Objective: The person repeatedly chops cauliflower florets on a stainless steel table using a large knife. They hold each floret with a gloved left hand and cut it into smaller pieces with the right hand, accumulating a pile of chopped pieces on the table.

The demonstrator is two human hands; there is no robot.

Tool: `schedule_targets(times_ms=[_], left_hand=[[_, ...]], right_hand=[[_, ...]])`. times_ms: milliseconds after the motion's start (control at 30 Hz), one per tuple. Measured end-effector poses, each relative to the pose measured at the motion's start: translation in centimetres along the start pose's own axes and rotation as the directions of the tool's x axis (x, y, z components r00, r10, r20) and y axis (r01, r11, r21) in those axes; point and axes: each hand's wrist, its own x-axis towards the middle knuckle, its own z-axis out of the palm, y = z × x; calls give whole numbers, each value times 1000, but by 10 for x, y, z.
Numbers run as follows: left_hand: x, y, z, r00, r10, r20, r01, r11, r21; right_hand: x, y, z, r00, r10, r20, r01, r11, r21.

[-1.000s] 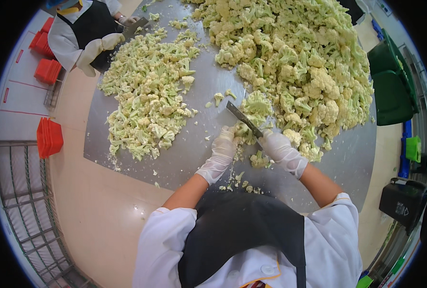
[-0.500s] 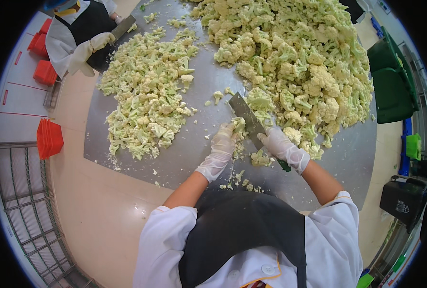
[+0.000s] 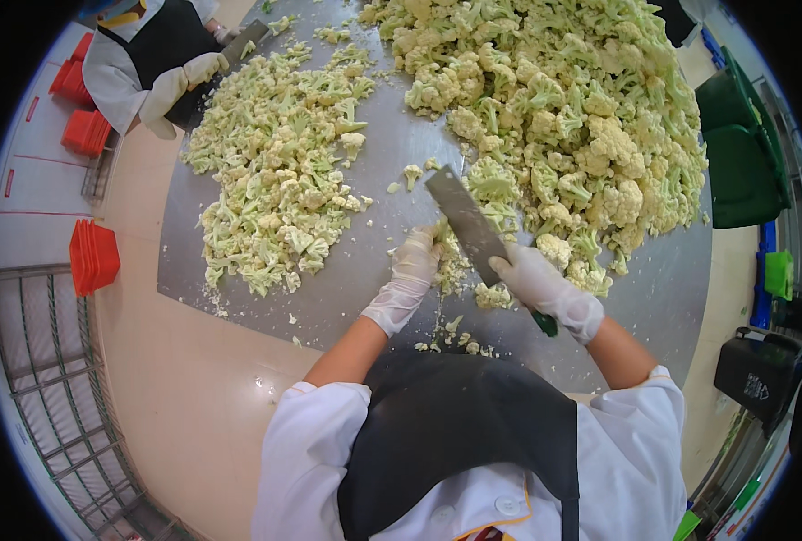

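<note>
In a translucent glove, my right hand (image 3: 543, 281) is closed round the green handle of a broad cleaver (image 3: 464, 215). Its blade slants up and left, close beside the fingers of my left hand (image 3: 412, 270). That gloved hand has its fingers curled against a cauliflower piece (image 3: 441, 236), which the blade partly hides. Under my right hand lies another cauliflower floret (image 3: 493, 296). A large heap of cauliflower (image 3: 554, 117) rises beyond my right hand. Smaller cut florets (image 3: 279, 180) are spread in a pile to the left.
The metal table (image 3: 654, 298) carries scattered crumbs near my black apron (image 3: 455, 433). Across at far left, a co-worker's gloved hand (image 3: 204, 68) is at a second cleaver (image 3: 246, 41). Red bins (image 3: 94, 257) stand left; a dark green bin (image 3: 739, 171) stands right.
My right hand and the cleaver have shifted slightly, with the blade tip a little farther up and left. My left hand stays at the cauliflower piece. The co-worker's cleaver has moved slightly.
</note>
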Motion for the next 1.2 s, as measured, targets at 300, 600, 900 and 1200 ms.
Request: schedule_targets(times_ms=[300, 600, 900, 1200], left_hand=[[-8, -24, 11, 958, -282, -46, 258, 923, -285], [1, -1, -7, 932, -340, -125, 358, 918, 173], [-26, -3, 4, 998, 12, -57, 4, 965, 261], [-16, 14, -12, 984, 175, -37, -150, 920, 363]], right_hand=[[21, -13, 28, 988, 12, -155, -71, 921, -383], [-23, -1, 32, 974, -164, -153, 71, 872, -485], [-11, -5, 30, 999, -2, 44, 22, 884, -466], [-1, 12, 18, 995, -54, -85, 28, 962, -273]])
